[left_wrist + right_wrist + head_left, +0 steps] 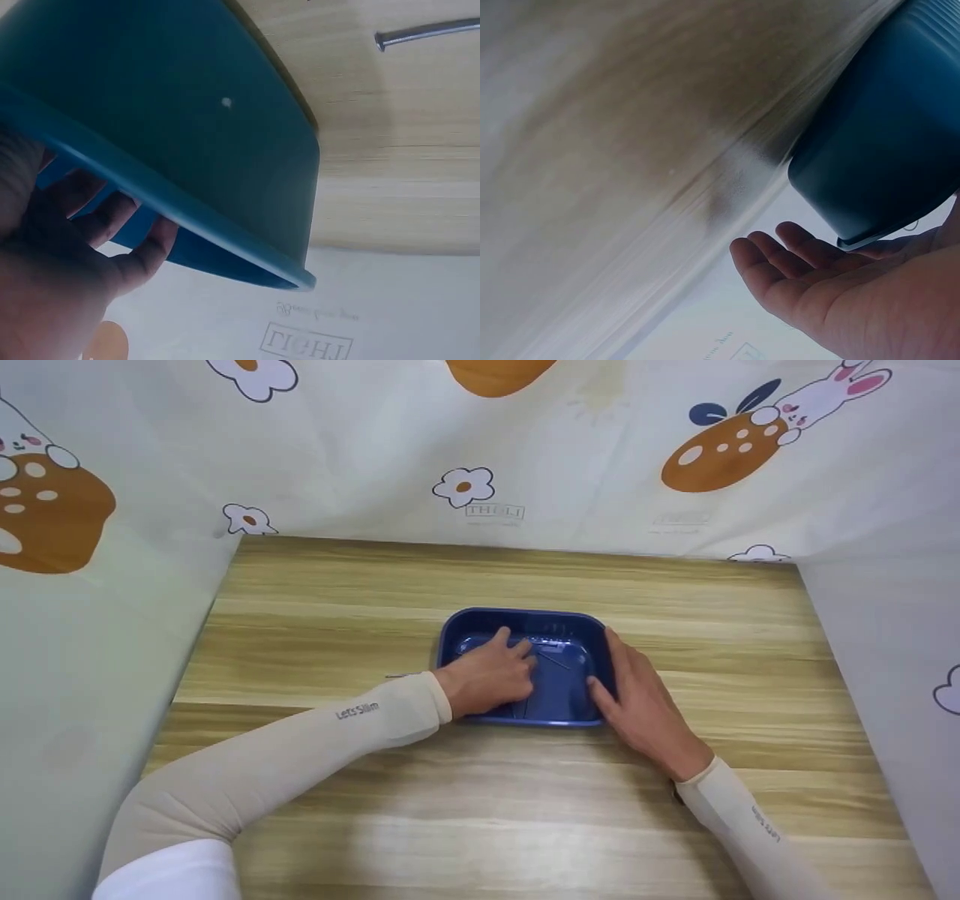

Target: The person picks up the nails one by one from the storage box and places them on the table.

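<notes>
A blue plastic bin [559, 723] with rounded corners sits on the wooden table; several thin nails [553, 661] lie on its floor. My left hand [491, 671] reaches over the bin's left side, its fingers spread and bent down inside. From the left wrist, the fingers [146, 251] show past the bin's rim [157, 202], with their tips partly hidden. At the right end, my right hand [649, 709] holds the bin's wall, thumb over the inner side and fingers along the outside. Seen from the right wrist, those fingers [780, 274] lie beside the dark blue wall [877, 150].
A single nail [427, 34] lies on the table outside the bin, near its left side. Pale cloth printed with rabbits and flowers [463, 487] hangs behind the wooden table [337, 585] and along both sides.
</notes>
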Motion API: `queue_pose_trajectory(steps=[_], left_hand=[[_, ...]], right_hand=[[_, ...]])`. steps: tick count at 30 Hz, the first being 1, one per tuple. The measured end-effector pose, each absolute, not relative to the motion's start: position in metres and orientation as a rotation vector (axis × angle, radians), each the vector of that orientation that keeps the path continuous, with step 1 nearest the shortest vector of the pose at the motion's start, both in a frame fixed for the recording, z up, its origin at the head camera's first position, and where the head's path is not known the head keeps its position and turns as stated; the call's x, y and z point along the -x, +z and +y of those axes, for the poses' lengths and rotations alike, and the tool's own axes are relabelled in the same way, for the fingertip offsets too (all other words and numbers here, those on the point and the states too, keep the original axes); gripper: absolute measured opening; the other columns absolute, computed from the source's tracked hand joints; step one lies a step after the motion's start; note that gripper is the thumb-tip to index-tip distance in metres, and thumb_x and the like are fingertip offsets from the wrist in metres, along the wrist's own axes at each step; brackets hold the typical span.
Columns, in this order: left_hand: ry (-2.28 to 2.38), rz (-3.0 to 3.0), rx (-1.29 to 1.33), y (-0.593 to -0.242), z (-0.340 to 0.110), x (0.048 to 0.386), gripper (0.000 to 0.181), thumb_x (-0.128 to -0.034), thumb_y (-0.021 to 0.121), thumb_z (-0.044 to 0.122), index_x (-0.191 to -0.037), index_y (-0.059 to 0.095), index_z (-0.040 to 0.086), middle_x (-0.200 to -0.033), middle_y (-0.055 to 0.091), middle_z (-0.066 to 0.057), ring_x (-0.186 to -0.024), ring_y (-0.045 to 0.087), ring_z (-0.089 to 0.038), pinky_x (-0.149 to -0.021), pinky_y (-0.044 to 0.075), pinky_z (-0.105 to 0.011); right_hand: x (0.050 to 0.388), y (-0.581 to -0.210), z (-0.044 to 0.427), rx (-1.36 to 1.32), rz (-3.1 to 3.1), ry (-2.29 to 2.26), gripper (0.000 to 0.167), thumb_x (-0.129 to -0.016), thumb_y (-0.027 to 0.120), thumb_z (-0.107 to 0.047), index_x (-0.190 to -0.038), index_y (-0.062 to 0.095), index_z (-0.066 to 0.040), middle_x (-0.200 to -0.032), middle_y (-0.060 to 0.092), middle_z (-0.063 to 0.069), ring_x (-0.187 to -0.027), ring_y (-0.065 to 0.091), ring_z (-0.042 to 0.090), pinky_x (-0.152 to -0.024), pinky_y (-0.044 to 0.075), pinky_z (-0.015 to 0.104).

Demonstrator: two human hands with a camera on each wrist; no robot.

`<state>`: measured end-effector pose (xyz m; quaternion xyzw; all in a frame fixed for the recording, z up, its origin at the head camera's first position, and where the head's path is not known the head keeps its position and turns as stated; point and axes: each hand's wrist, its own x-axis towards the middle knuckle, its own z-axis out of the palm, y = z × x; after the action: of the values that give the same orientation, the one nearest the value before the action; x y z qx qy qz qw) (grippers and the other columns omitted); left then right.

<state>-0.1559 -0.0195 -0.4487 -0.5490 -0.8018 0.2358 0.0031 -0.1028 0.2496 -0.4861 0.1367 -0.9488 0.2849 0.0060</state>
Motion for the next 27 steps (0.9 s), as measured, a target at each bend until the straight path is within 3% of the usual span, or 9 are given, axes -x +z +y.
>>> queue_pose_trajectory(steps=[11,27], left_hand=[[0.71,-2.508,1.716,-0.448,-0.023,0.154,0.018,-0.1056,0.074,0.02,-0.12,0.085,0.021,-0.138,0.074,-0.006,-0.13,0.061,-0.032,-0.109,0.055,-0.058],[0.492,-2.525,1.551,-0.42,-0.041,0.143,0.021,-0.1029,0.076,0.02,-0.122,0.083,0.013,-0.13,0.074,-0.007,-0.118,0.061,-0.03,-0.092,0.06,-0.048]], right_hand=[[0.103,-0.486,0.25,-0.433,-2.967,0.886,0.081,-0.11,0.062,-0.029,-0.175,0.02,-0.004,-0.166,0.042,0.033,-0.152,0.043,0.049,-0.125,0.035,0.064],[0.103,-0.487,0.249,-0.434,-2.947,0.868,0.081,-0.108,0.063,-0.027,-0.174,0.023,-0.002,-0.161,0.046,0.035,-0.148,0.046,0.051,-0.123,0.037,0.064]])
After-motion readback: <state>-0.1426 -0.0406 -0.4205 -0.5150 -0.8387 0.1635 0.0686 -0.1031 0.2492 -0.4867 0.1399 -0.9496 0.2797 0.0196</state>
